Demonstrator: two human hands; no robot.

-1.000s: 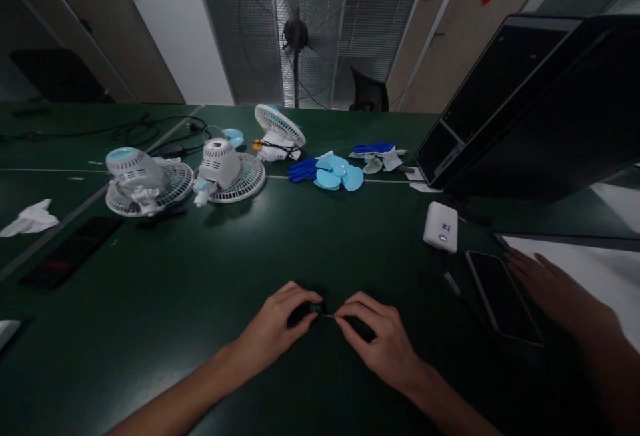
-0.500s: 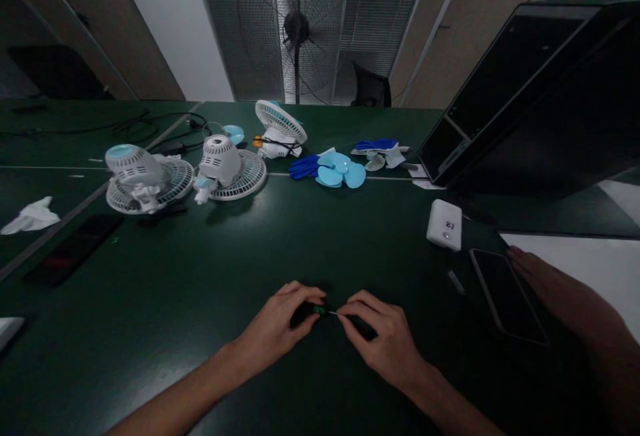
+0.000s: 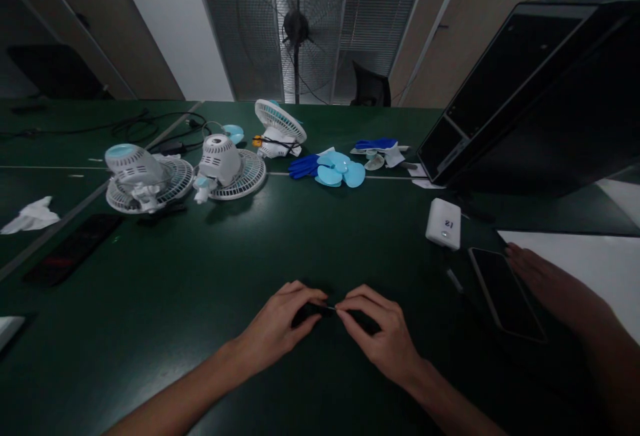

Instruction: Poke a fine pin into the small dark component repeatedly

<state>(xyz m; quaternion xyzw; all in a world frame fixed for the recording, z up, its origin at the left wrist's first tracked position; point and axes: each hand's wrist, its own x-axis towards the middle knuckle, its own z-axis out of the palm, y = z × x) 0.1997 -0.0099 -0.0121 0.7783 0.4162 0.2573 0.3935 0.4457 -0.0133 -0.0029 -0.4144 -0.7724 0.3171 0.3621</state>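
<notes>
My left hand [image 3: 284, 314] pinches a small dark piece [image 3: 323, 306] between thumb and fingers, low over the middle of the green table [image 3: 240, 249]. The piece is mostly covered by the fingers, and its exact kind cannot be made out. A thin pale rod [image 3: 331, 308] reaches from its right end to my right hand [image 3: 379, 324]. The thumb and index finger of that hand are closed on the rod. Only a short length of the rod shows between the two hands.
Small white fan bodies [image 3: 220, 163] and light-blue fan blades [image 3: 341, 169] lie farther back, beside blue gloves [image 3: 303, 166]. To the right are a white box [image 3: 443, 224], a phone [image 3: 505, 295] and another person's hand [image 3: 545, 283]. A large black monitor-like panel [image 3: 545, 96] stands behind them.
My right hand has shifted slightly left and up, closer to the left hand. Less of the rod shows, and the piece's green face is turned out of view.
</notes>
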